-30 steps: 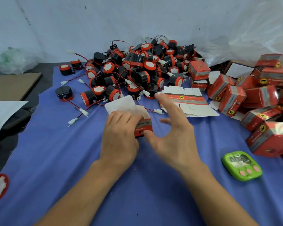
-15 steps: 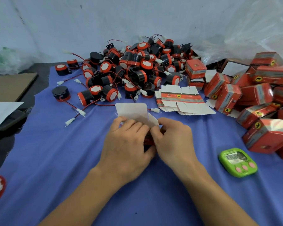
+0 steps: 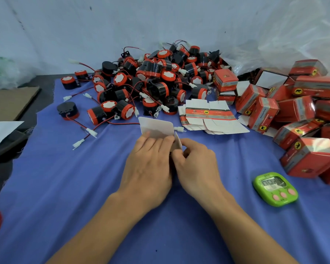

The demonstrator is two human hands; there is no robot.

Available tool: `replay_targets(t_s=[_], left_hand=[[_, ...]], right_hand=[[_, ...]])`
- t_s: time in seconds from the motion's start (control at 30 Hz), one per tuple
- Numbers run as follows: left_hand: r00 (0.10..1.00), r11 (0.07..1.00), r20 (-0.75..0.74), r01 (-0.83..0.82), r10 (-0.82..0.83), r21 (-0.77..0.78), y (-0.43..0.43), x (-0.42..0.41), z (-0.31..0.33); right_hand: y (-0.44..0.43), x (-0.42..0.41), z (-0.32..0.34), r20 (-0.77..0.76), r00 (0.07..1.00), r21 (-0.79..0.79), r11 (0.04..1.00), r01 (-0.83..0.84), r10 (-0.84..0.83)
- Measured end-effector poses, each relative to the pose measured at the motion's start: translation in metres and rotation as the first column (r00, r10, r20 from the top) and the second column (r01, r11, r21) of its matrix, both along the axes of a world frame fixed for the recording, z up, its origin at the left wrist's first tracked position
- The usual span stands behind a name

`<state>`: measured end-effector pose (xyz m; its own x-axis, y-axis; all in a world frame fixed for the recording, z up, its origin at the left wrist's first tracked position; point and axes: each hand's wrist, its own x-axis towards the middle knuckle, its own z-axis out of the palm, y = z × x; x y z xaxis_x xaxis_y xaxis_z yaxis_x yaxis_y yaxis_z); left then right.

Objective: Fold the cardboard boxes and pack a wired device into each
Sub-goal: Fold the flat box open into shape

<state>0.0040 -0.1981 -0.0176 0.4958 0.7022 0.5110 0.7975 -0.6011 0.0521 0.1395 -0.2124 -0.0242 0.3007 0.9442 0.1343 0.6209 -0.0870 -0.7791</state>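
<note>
Cardboard box [image 3: 156, 128], near the stack of flat blanks [image 3: 213, 121], now has both hands together on it: right hand [image 3: 196, 166] has closed in pinching a flap, left hand [image 3: 149, 168] gripping, folding underway.

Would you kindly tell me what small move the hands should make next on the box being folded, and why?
Probably the right hand should press the small side flap inward while the left hand steadies the cardboard box. That flap sticks up between the hands, and the box's large white flap stands open beyond the left fingers, so this end looks not yet closed.
</note>
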Motion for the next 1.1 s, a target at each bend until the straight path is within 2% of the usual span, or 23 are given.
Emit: replay_targets(t_s=[0.13,0.27,0.33,0.47,0.63,0.83,0.93,1.03,1.1], left_hand=[[0.988,0.999,-0.147,-0.041,0.043,0.020,-0.004,0.007,0.004],[0.978,0.996,-0.188,-0.094,0.092,-0.003,-0.002,0.007,0.005],[0.981,0.996,-0.178,-0.084,0.077,-0.034,-0.001,0.005,0.006],[0.998,0.993,-0.030,-0.060,0.057,-0.102,0.002,0.001,0.012],[0.980,0.995,-0.186,-0.079,0.065,-0.065,-0.003,0.005,0.013],[0.997,0.991,-0.041,-0.072,0.068,-0.115,0.002,0.005,0.015],[0.998,0.989,-0.022,-0.054,0.052,-0.136,0.002,0.002,0.015],[0.998,0.991,0.012,-0.065,0.067,-0.118,-0.001,-0.002,0.015],[0.995,0.994,-0.023,-0.094,0.093,-0.052,0.000,-0.004,0.022]], right_hand=[[-0.001,-0.002,0.000,0.006,1.000,0.005,1.000,-0.004,0.004],[0.000,-0.003,0.002,0.025,0.999,0.023,0.999,-0.024,0.024],[0.000,-0.002,0.002,0.027,0.999,0.021,0.999,-0.033,0.032],[0.001,-0.001,0.000,0.009,0.998,0.019,0.998,-0.058,0.058],[0.000,0.000,-0.001,-0.013,0.997,0.041,0.996,-0.077,0.077],[-0.002,-0.002,0.001,-0.018,0.993,0.067,0.991,-0.114,0.116],[-0.002,-0.003,0.002,-0.012,0.992,0.082,0.989,-0.124,0.125],[-0.002,-0.002,0.004,0.005,0.993,0.082,0.989,-0.120,0.120],[-0.001,-0.001,0.004,0.019,0.993,0.081,0.990,-0.117,0.116]])
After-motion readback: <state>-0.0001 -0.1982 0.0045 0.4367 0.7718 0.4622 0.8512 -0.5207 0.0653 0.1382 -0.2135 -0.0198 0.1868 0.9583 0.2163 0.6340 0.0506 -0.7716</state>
